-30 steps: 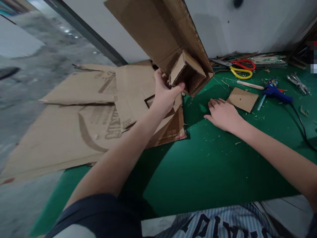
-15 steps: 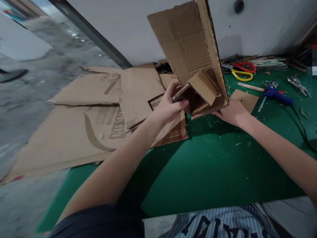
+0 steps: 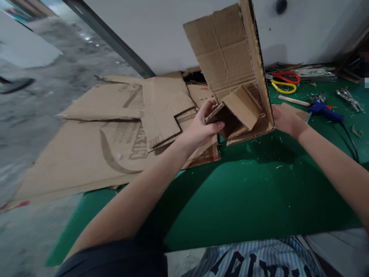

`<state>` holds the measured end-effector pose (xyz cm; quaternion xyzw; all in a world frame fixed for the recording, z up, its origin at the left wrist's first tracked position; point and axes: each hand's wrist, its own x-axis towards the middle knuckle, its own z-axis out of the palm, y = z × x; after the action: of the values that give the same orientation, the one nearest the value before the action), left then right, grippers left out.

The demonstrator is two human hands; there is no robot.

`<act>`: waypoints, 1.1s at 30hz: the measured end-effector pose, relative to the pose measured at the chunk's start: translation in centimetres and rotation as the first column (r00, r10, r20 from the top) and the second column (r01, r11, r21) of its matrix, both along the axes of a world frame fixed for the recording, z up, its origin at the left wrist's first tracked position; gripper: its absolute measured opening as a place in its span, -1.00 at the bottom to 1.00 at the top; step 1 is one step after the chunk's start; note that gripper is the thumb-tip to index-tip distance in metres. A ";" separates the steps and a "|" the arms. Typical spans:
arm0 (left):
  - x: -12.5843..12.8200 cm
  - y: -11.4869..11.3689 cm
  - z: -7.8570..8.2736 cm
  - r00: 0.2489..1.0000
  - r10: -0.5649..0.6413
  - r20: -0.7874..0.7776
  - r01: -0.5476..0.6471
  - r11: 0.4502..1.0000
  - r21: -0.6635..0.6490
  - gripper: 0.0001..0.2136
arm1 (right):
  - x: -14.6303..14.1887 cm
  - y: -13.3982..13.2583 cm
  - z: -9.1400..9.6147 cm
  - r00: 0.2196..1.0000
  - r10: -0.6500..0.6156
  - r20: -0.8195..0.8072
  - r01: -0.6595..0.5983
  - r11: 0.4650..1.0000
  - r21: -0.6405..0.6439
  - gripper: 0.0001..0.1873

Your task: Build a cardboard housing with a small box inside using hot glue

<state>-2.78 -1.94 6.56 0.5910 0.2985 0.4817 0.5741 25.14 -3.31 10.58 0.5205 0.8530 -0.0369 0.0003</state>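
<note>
Presently, one cardboard construction [image 3: 227, 57], between my two hands above the green worktop [image 3: 253, 200]; whether its lower edge touches down, I cannot tell. Upper end of the right-hand panel: cut off by the top of the view. Outer face of that panel: turned away from me. Interior of the square cardboard tube [image 3: 242, 109] fixed at its foot: mostly in shadow.

My left hand [image 3: 201, 125]: pinching the tube's left wall at the mouth, thumb at the opening, other fingers partly hidden around the outside. My right hand [image 3: 288, 119]: behind the right panel, fingers out of sight; whether they grip or merely press, I cannot tell.

Orientation: long axis upright, top leaning to my left; tube mouth facing down and left, towards me.

Appearance: plain brown corrugated board, two tall panels meeting at a corner, fluted raw edges, creases across the wide left panel, whose top edge is uneven.

Also present: flat cardboard sheets [image 3: 115, 148] at left, their printing too faint to read; scissors [image 3: 283, 82], blades mostly hidden by the panel; blue glue gun [image 3: 325, 110]; small cardboard piece [image 3: 296, 111], partly covered by my right hand.
</note>
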 end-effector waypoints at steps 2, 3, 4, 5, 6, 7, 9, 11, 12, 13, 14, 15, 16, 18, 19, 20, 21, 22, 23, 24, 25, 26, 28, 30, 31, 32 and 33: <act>0.0 0.0 -0.4 1.000 0.025 -0.006 -0.025 1.000 -0.007 -0.28 | 0.8 0.6 -0.1 0.997 -0.053 0.052 0.052 0.998 0.019 -0.71; 0.1 0.0 -0.6 0.999 0.045 0.009 -0.044 0.999 -0.020 -0.28 | 1.1 0.8 -0.1 0.994 -0.078 0.072 0.076 0.997 0.032 -0.69; 0.1 -0.1 -0.8 0.998 0.060 0.027 -0.059 0.997 -0.040 -0.29 | 1.3 0.9 -0.2 0.991 -0.099 0.087 0.096 0.995 0.040 -0.67; 0.2 -0.1 -1.0 0.996 0.073 0.046 -0.070 0.996 -0.062 -0.31 | 1.5 1.0 -0.2 0.988 -0.113 0.103 0.111 0.993 0.033 -0.65; 0.2 -0.1 -1.2 0.995 0.079 0.059 -0.074 0.994 -0.081 -0.33 | 1.7 1.1 -0.3 0.987 -0.114 0.115 0.113 0.994 0.012 -0.64; 0.3 -0.1 -1.3 0.995 0.077 0.064 -0.071 0.993 -0.095 -0.36 | 1.9 1.2 -0.3 0.988 -0.099 0.116 0.101 0.995 -0.017 -0.65; 0.3 -0.1 -1.5 0.996 0.068 0.057 -0.062 0.993 -0.104 -0.39 | 2.4 1.2 -0.4 0.995 -0.046 0.084 0.054 0.995 -0.089 -0.67; 0.4 0.1 -1.6 0.995 0.074 0.064 -0.067 0.992 -0.104 -0.37 | 2.9 1.2 -0.4 1.000 -0.005 0.025 0.009 0.987 -0.159 -0.69; 0.4 0.2 -1.6 0.994 0.076 0.073 -0.068 0.992 -0.110 -0.37 | 3.1 1.2 -0.4 1.000 0.007 0.009 -0.006 0.983 -0.185 -0.70; 0.6 0.2 -1.5 0.993 0.081 0.083 -0.071 0.990 -0.118 -0.38 | 3.2 1.1 -0.3 1.000 0.023 0.010 -0.020 0.979 -0.204 -0.71; 0.7 0.2 -1.3 0.992 0.087 0.091 -0.076 0.989 -0.123 -0.41 | 3.2 1.0 -0.2 0.999 0.045 0.027 -0.038 0.977 -0.209 -0.72; 0.9 0.2 -1.1 0.991 0.096 0.096 -0.085 0.989 -0.121 -0.44 | 3.0 0.8 -0.1 0.996 0.065 0.057 -0.052 0.978 -0.201 -0.74; 1.2 0.1 -0.9 0.990 0.106 0.096 -0.095 0.989 -0.114 -0.46 | 2.8 0.5 0.1 0.992 0.074 0.098 -0.055 0.981 -0.185 -0.76; 1.7 -0.2 -0.5 0.988 0.127 0.087 -0.118 0.988 -0.103 -0.48 | 2.2 -0.1 0.4 0.980 0.055 0.189 -0.026 0.988 -0.152 -0.77; 2.0 -0.4 -0.3 0.988 0.134 0.080 -0.125 0.987 -0.104 -0.48 | 1.8 -0.5 0.5 0.974 0.041 0.225 -0.011 0.991 -0.136 -0.77; 2.1 -0.5 -0.1 0.988 0.137 0.072 -0.129 0.985 -0.113 -0.48 | 1.5 -0.9 0.6 0.968 0.034 0.249 -0.003 0.993 -0.121 -0.76; 2.2 -0.6 0.0 0.988 0.138 0.065 -0.129 0.984 -0.125 -0.48 | 1.2 -1.3 0.7 0.963 0.036 0.265 -0.007 0.994 -0.109 -0.75; 2.2 -0.7 0.0 0.989 0.138 0.059 -0.129 0.982 -0.134 -0.48 | 0.9 -1.7 0.7 0.960 0.048 0.276 -0.021 0.995 -0.099 -0.74; 2.2 -0.6 0.0 0.988 0.141 0.055 -0.132 0.982 -0.138 -0.48 | 0.7 -2.0 0.8 0.957 0.060 0.283 -0.035 0.995 -0.092 -0.73; 2.0 -0.5 -0.1 0.988 0.147 0.055 -0.139 0.981 -0.133 -0.48 | 0.5 -2.4 0.8 0.955 0.067 0.290 -0.044 0.995 -0.086 -0.71; 1.8 -0.3 -0.3 0.985 0.161 0.060 -0.153 0.981 -0.121 -0.49 | 0.3 -2.7 0.8 0.952 0.070 0.297 -0.048 0.996 -0.079 -0.70; 1.6 -0.1 -0.5 0.980 0.186 0.073 -0.178 0.979 -0.102 -0.51 | 0.2 -2.9 0.7 0.950 0.071 0.303 -0.051 0.996 -0.074 -0.68; 1.2 0.3 -0.8 0.965 0.240 0.104 -0.235 0.970 -0.063 -0.58 | 0.2 -3.3 0.7 0.948 0.082 0.307 -0.065 0.996 -0.065 -0.64; 0.9 0.6 -1.1 0.952 0.275 0.135 -0.272 0.961 -0.043 -0.62 | 0.2 -3.6 0.5 0.944 0.099 0.313 -0.086 0.995 -0.055 -0.60; 0.9 0.6 -1.1 0.948 0.282 0.145 -0.278 0.959 -0.044 -0.62 | 0.3 -3.7 0.3 0.942 0.102 0.319 -0.092 0.995 -0.046 -0.58; 1.0 0.6 -1.1 0.947 0.283 0.151 -0.278 0.959 -0.049 -0.61 | 0.3 -3.8 0.1 0.941 0.099 0.323 -0.094 0.995 -0.032 -0.58; 1.2 0.5 -1.0 0.948 0.279 0.152 -0.274 0.960 -0.055 -0.60 | 0.4 -3.9 -0.1 0.942 0.096 0.323 -0.097 0.995 -0.014 -0.57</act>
<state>-1.61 -1.45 5.59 0.4935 0.3398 0.5978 0.5326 25.54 -7.19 10.52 0.4771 0.8660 0.0498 0.1412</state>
